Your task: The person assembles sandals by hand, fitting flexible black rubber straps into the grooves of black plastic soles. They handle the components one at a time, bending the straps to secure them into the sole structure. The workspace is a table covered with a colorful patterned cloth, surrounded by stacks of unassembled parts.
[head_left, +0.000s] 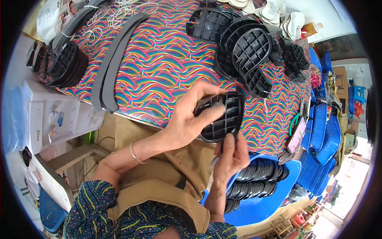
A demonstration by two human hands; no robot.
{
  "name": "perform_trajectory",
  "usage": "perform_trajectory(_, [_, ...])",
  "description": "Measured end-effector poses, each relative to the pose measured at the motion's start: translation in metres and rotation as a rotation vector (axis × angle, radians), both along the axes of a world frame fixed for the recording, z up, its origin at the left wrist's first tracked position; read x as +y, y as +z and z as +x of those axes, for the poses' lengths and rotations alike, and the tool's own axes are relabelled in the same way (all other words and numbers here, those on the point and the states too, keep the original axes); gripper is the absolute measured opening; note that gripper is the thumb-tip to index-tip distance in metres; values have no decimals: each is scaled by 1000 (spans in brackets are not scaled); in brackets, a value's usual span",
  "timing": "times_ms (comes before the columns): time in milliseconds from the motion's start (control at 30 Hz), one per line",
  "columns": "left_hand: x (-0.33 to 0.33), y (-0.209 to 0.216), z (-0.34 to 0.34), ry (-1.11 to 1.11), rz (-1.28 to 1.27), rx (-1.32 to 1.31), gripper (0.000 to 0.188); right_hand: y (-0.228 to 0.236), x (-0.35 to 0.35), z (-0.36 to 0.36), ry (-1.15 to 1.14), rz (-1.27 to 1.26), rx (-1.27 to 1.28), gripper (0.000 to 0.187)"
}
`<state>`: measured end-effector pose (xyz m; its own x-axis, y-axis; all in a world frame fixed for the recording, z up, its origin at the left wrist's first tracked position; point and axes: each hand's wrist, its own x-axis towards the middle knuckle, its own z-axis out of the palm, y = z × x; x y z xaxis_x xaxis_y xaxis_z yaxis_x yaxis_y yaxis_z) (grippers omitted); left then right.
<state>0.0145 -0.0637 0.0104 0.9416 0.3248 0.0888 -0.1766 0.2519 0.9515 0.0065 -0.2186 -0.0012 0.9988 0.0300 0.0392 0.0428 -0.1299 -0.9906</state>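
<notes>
Between my two hands is a black shoe sole (229,119) with its ribbed grid side turned up, held over the table's near edge. My left hand (195,111), with a bracelet on its wrist, grips it from the left, the thumb lying across the grid and the fingers round the far edge. At the near right edge my right hand (231,155) pinches the sole's rim between thumb and fingers. What the fingers do underneath is hidden. Beyond my hands, a pile of black shoe soles (250,48) lies on the table.
The table (167,51) has a colourful wavy cover. Two long dark grey strips (115,63) lie at left, near stacked soles (68,63) and white cord (119,14). A blue bin (258,211) of black soles stands below right. Scissors with green handles (294,122) lie at the right edge.
</notes>
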Motion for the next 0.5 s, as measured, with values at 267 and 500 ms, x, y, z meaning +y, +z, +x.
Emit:
perform_trajectory(267, [81, -1, -21, -452, -187, 158, 41, 0, -21, 32, 344, -704, -932, 51])
perform_trajectory(500, [52, 10, -18, -234, 546, 248, 46, -10, -4, 23, 479, -789, -1063, 41])
